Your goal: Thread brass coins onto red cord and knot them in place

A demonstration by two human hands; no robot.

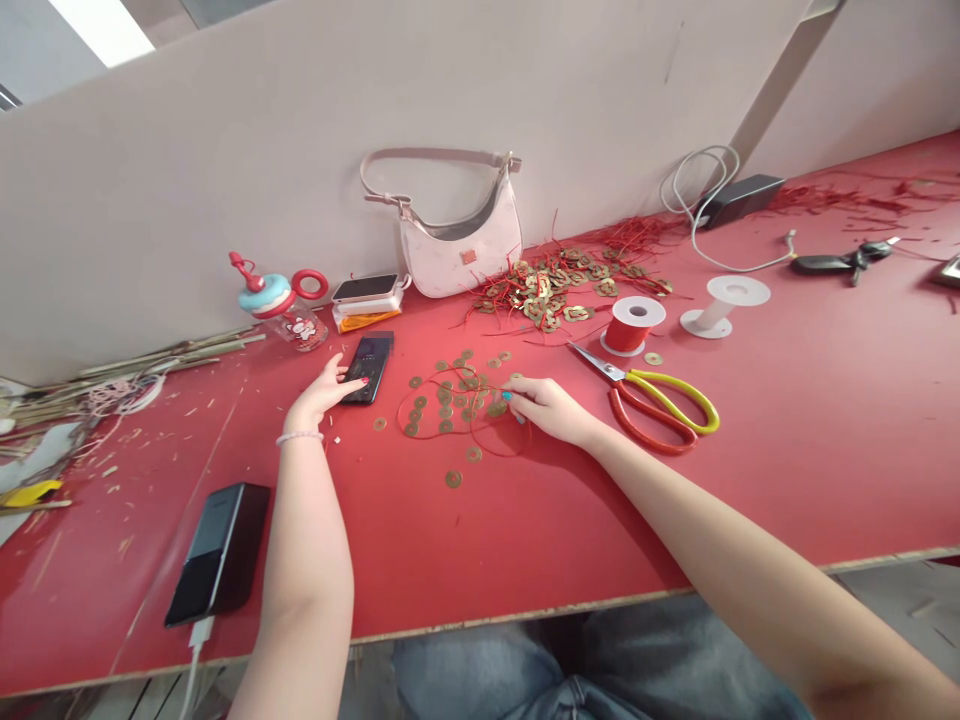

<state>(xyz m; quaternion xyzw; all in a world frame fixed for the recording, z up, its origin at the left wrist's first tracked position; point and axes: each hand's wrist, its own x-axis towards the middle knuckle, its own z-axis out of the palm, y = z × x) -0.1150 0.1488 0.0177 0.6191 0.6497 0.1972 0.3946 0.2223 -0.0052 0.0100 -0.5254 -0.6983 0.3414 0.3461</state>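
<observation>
My left hand (pixel 321 395) is beside a black phone (pixel 367 367) lying on the red table (pixel 405 550). Its thumb rests over the lower screen, and the other fingers are apart and grip nothing. Thumb and forefinger of my right hand (pixel 547 404) are pinched on a thin red cord (pixel 420 436), which loops loosely across the table. Between the hands lie several loose brass coins with holes (pixel 446 398); a coin (pixel 496 409) sits right by my right fingertips. Scissors (pixel 637 395) with one red and one yellow handle lie half open to the right of that hand.
Behind are a pile of corded coins (pixel 551 285), a pink handbag (pixel 461 240) and a cup (pixel 300 325). A red cord spool (pixel 630 326) and bare spool (pixel 724 305) stand right. A black device (pixel 217 550) is near the front left; black snips (pixel 840 262) lie far right.
</observation>
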